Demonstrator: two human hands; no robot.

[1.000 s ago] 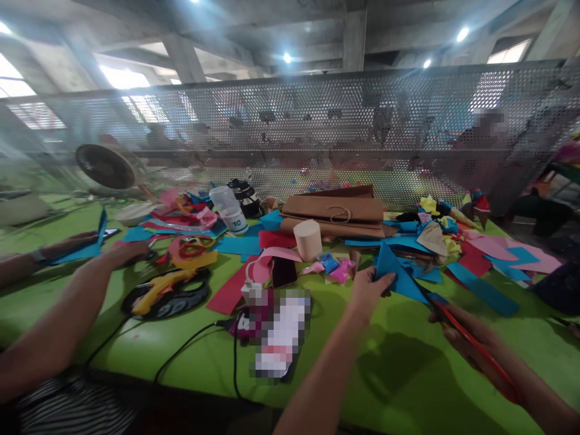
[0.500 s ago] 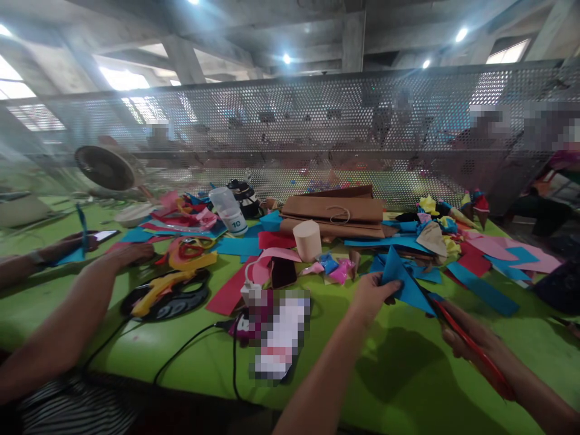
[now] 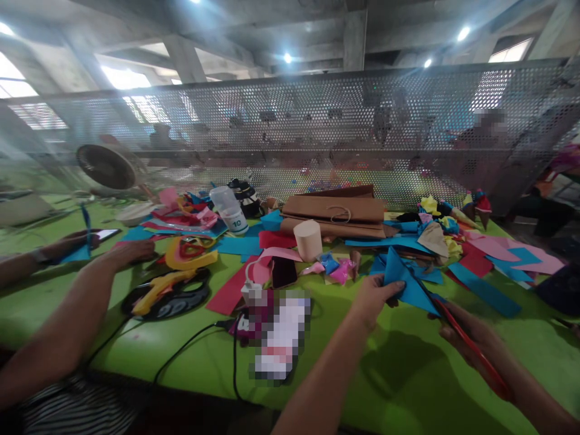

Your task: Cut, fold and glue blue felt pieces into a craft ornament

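Note:
My left hand (image 3: pixel 374 297) pinches a folded blue sheet (image 3: pixel 410 287) near its left side, thumb on top. On the right, my right hand (image 3: pixel 466 335) grips red-handled scissors (image 3: pixel 475 356). Their dark blades lie along the right edge of the blue sheet, above the green table (image 3: pixel 389 386). Just behind my left hand are small pink and blue shiny pieces (image 3: pixel 339 269).
A phone (image 3: pixel 283 338) and cables lie left of my left forearm. Behind stand a cream roll (image 3: pixel 308 240), brown folded material (image 3: pixel 338 211) and a bottle (image 3: pixel 229 211). Another person's arms (image 3: pixel 58 326) reach in at left, near a yellow glue gun (image 3: pixel 158 291).
The scissors and my right hand have shifted slightly, and the blades look closer together along the blue sheet. My left hand keeps its hold, nearly still.

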